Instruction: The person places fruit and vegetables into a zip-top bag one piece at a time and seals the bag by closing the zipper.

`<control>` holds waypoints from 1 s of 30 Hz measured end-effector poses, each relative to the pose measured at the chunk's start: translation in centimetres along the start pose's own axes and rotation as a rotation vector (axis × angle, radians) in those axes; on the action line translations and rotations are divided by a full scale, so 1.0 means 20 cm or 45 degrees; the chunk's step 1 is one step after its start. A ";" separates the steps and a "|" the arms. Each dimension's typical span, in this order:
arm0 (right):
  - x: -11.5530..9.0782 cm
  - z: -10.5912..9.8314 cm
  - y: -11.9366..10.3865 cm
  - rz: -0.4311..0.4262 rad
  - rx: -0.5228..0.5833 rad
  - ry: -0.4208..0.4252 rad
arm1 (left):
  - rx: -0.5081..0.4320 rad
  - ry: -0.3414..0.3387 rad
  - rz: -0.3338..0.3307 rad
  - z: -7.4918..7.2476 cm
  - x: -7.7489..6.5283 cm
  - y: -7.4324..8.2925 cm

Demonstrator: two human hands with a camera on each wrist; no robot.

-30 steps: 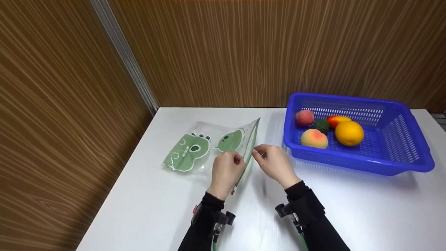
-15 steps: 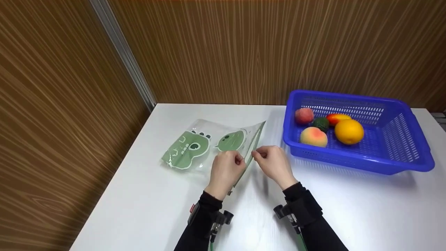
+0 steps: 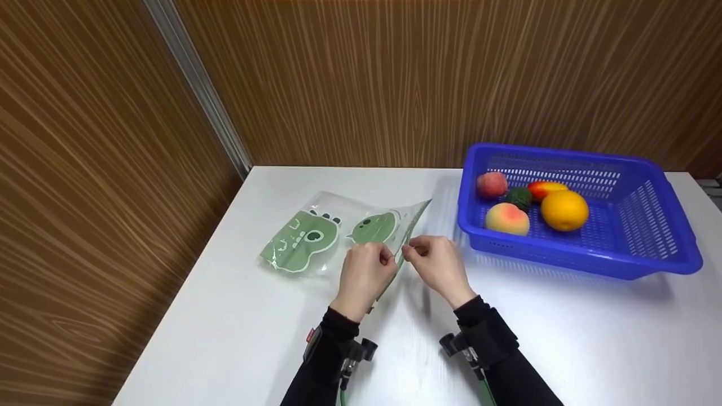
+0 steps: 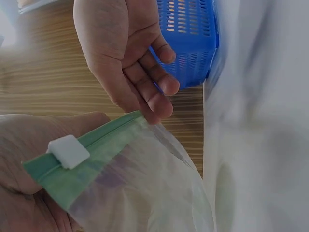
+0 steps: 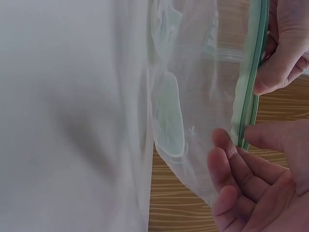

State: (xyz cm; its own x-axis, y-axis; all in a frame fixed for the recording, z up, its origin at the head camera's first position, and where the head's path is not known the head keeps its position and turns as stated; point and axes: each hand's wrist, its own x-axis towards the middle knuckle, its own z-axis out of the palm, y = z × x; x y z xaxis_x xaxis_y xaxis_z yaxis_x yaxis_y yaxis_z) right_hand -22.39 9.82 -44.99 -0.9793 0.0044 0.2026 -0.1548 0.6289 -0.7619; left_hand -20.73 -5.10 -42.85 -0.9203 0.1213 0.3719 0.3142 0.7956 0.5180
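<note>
Slider zip bag: transparent, printed with green cartoon figures; located on the worktop to the left of the blue basket. The bag body lies on the surface; the edge facing the basket, fitted with a green closure strip, is raised. A white slider sits at the strip end farther from the basket.

Left hand: positioned left of the basket, the farther of the two hands from it. Its grip pinches the closure strip between thumb and fingers, near the slider.

Right hand: positioned near the left front corner of the basket, clear of the rim. Its grip pinches the strip between thumb and index finger; the remaining fingers are loosely bent.

Basket contents, grouped toward the left side of the basket: red fruit at the left rear; peach at the left front; dark green fruit between these two; red-and-yellow mango behind the orange, which is the item farthest right.

Wood-grain panel: upright, behind the basket.

Black sleeves: one on each forearm, in front of the basket, each carrying a wrist camera.
</note>
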 end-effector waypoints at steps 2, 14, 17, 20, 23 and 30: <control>0.00 0.00 -0.01 0.008 0.024 -0.025 | -0.001 0.006 0.003 0.00 0.00 0.00; 0.00 0.00 0.00 0.037 0.080 -0.052 | 0.026 -0.050 -0.044 -0.02 0.00 0.00; 0.00 0.00 0.00 0.010 0.070 -0.046 | 0.082 -0.018 -0.039 -0.02 0.00 0.00; 0.00 -0.01 0.00 -0.010 0.069 -0.034 | 0.134 0.038 -0.032 -0.03 0.01 0.00; 0.00 -0.01 0.00 -0.018 0.067 -0.007 | 0.134 0.101 -0.042 -0.05 0.02 0.00; -0.01 -0.01 0.00 -0.002 0.074 0.007 | 0.092 0.227 -0.130 -0.11 0.02 -0.02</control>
State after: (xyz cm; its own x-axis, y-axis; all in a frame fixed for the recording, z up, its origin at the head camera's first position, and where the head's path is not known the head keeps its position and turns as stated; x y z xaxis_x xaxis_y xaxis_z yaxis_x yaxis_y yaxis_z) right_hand -22.19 10.05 -44.96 -0.9782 0.0078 0.2073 -0.1641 0.5825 -0.7961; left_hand -20.73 -6.65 -41.17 -0.8888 -0.0637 0.4539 0.1980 0.8398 0.5055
